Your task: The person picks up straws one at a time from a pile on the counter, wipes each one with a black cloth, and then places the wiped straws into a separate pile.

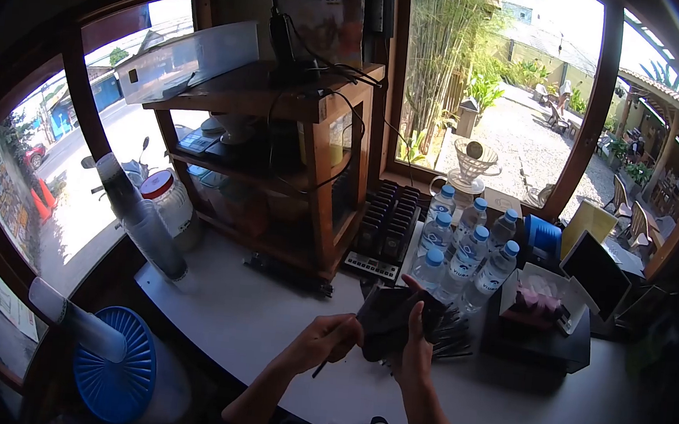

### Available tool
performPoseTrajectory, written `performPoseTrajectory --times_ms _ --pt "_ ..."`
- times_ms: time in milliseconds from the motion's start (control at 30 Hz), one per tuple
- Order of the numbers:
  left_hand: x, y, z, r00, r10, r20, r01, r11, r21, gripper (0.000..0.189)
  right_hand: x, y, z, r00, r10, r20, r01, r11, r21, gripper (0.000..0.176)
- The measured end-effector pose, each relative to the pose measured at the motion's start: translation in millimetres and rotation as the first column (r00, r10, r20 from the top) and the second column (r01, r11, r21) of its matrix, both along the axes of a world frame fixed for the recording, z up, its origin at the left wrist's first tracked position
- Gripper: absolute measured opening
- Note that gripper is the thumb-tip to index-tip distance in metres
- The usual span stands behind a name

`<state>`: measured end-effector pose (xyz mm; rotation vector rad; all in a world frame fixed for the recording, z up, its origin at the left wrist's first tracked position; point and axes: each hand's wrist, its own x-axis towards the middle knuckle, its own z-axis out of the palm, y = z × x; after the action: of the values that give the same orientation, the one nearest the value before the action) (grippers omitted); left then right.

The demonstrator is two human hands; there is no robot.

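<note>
In the middle of the head view, my right hand (418,350) holds a limp black bag-like piece (388,323) upright, thumb raised along its side. My left hand (317,343) is closed at the left edge of the black piece, fingers pinched together. A thin dark stick, like a straw (319,369), pokes out below the left fingers. Beside and behind my right hand, a loose pile of thin black straw-like sticks (451,339) lies on the white counter (254,330). Several water bottles (466,253) with blue caps stand just beyond.
A wooden shelf (327,211) rises at the back left, a black packet (288,275) at its foot. Stacked cups (158,244) lean left, near a blue-lidded container (116,362). Right are a tissue box (539,301) and a dark screen (595,272). A glass dripper (473,164) stands by the window.
</note>
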<state>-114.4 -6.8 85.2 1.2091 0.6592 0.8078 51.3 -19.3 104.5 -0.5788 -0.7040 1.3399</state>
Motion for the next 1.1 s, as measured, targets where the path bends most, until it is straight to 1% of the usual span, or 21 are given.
performPoseTrajectory --times_ms 33,67,100,200,267,333,400,433,500,600,633,667,700,733,767,800,867,967,1000,1033,1100 --pt "8.9 -2.1 -3.8 0.995 0.025 -0.097 -0.037 0.992 -0.120 0.033 -0.4 0.4 -2.8 0.996 0.078 0.042 -0.078 0.997 0.017 0.038" --pt "10.7 -4.0 -7.8 0.994 0.012 -0.107 -0.027 0.990 -0.139 0.031 -0.4 1.4 -6.7 0.984 0.154 0.088 -0.157 0.987 0.029 0.038" --pt "11.9 -5.1 -11.7 0.993 0.000 -0.115 -0.018 0.988 -0.156 0.029 -1.6 5.0 -14.7 0.972 0.131 0.198 -0.136 0.991 0.014 0.032" --pt "12.9 -5.9 -17.0 0.973 -0.086 -0.213 0.052 0.986 -0.160 0.026 -0.3 8.2 -26.5 0.988 0.151 0.020 -0.150 0.988 -0.019 0.027" --pt "17.5 -10.9 -21.4 0.964 -0.093 -0.249 0.058 0.988 -0.142 0.027 0.4 9.1 -21.2 0.994 0.060 -0.087 -0.064 0.997 -0.043 0.033" --pt "18.2 -18.0 -20.2 0.958 -0.157 -0.238 0.137 0.986 -0.099 0.028 12.2 10.4 -24.2 0.978 -0.019 -0.206 0.010 0.999 -0.044 0.034" --pt "16.0 -23.3 -25.0 0.942 -0.222 -0.253 0.205 0.975 -0.092 0.028 42.9 16.1 -15.7 0.941 -0.304 -0.147 0.316 0.947 0.063 0.036" --pt "10.3 -23.3 -31.1 0.928 -0.254 -0.274 0.234 0.967 -0.103 0.028 64.2 17.7 -9.0 0.896 -0.382 -0.225 0.414 0.902 0.119 0.035" --pt "-1.0 -17.9 -38.7 0.914 -0.282 -0.292 0.257 0.959 -0.123 0.028 95.2 8.6 3.6 0.823 -0.502 -0.266 0.546 0.829 0.125 0.032" --pt "11.2 -14.2 -37.5 0.977 -0.139 -0.161 0.130 0.989 -0.068 0.030 107.4 -12.9 -4.0 0.854 -0.515 0.081 0.509 0.857 0.078 0.024" --pt "17.9 -11.5 -30.3 0.971 -0.097 -0.219 0.105 0.994 0.025 0.028 107.2 -22.3 -8.5 0.872 -0.375 0.314 0.374 0.925 0.064 0.024" --pt "26.8 -7.4 -25.8 0.974 -0.050 -0.222 0.075 0.991 0.106 0.027 107.2 -32.2 -13.4 0.824 -0.210 0.526 0.239 0.971 0.012 0.024" --pt "36.5 -4.0 -21.9 0.976 -0.003 -0.220 0.045 0.981 0.187 0.026 110.0 -36.9 -22.2 0.690 0.010 0.724 0.043 0.998 -0.054 0.018" --pt "44.7 -1.4 -19.1 0.976 0.044 -0.213 0.015 0.963 0.268 0.026 100.0 -42.2 -26.4 0.577 0.111 0.809 -0.060 0.994 -0.094 0.019" --pt "51.8 3.6 -19.7 0.978 0.074 -0.194 -0.013 0.954 0.298 0.023 95.6 -45.6 -43.3 0.490 0.083 0.868 -0.172 0.985 0.002 0.022" --pt "60.5 7.0 -19.1 0.985 0.062 -0.158 -0.011 0.952 0.306 0.023 90.4 -53.5 -48.7 0.445 0.147 0.884 -0.258 0.966 -0.031 0.024" --pt "78.5 8.1 -19.3 0.995 0.039 -0.089 -0.010 0.950 0.311 0.023 77.7 -61.9 -67.0 0.594 0.118 0.796 -0.277 0.959 0.065 0.027" --pt "97.6 5.0 -23.7 0.992 -0.081 -0.097 0.099 0.976 0.192 0.031 75.7 -79.0 -69.1 0.731 0.222 0.645 -0.169 0.975 -0.144 0.026" --pt "103.0 3.6 -26.7 0.987 -0.115 -0.112 0.130 0.981 0.142 0.034 76.4 -80.9 -70.1 0.749 0.220 0.625 -0.114 0.972 -0.205 0.026" --pt "107.5 3.4 -35.1 0.991 -0.118 -0.068 0.125 0.985 0.120 0.040 77.2 -81.4 -71.9 0.767 0.217 0.603 -0.063 0.962 -0.265 0.027" --pt "108.0 3.4 -45.7 0.995 -0.059 -0.081 0.070 0.989 0.128 0.044 77.8 -78.9 -69.0 0.780 0.207 0.590 0.021 0.934 -0.356 0.029"
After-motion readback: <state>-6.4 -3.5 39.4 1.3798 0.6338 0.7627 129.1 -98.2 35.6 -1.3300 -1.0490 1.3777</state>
